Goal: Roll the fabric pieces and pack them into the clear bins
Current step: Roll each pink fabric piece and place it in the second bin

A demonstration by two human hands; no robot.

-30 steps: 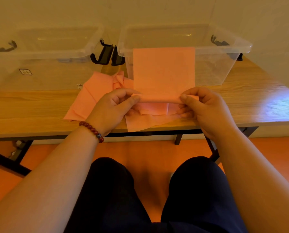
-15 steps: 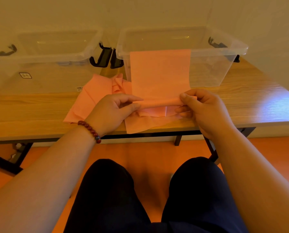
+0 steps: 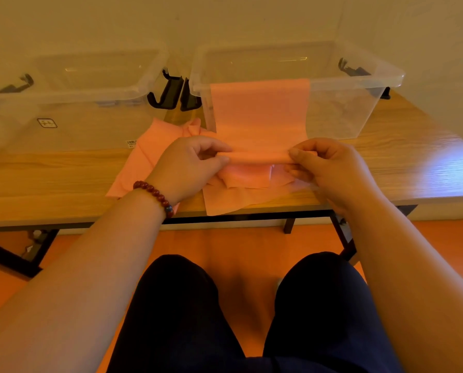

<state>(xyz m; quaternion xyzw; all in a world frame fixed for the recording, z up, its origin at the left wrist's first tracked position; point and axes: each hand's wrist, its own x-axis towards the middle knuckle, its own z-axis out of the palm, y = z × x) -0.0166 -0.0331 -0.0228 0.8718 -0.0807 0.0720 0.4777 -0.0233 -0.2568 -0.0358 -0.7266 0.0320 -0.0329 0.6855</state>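
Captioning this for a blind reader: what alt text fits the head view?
The left hand and right hand each pinch one end of a partly rolled pink strip above a wooden table. Its unrolled part rises in front of the clear right bin; more pink pieces lie under the hands, and the left bin stands beside.

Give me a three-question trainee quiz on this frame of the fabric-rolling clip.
1. True or false: the left hand and the right hand both pinch the strip's rolled end.
2. The bracelet sits on: A) left wrist B) right wrist C) neither.
3. How many bins stand on the table?
Key: 1 true; 2 A; 3 two.
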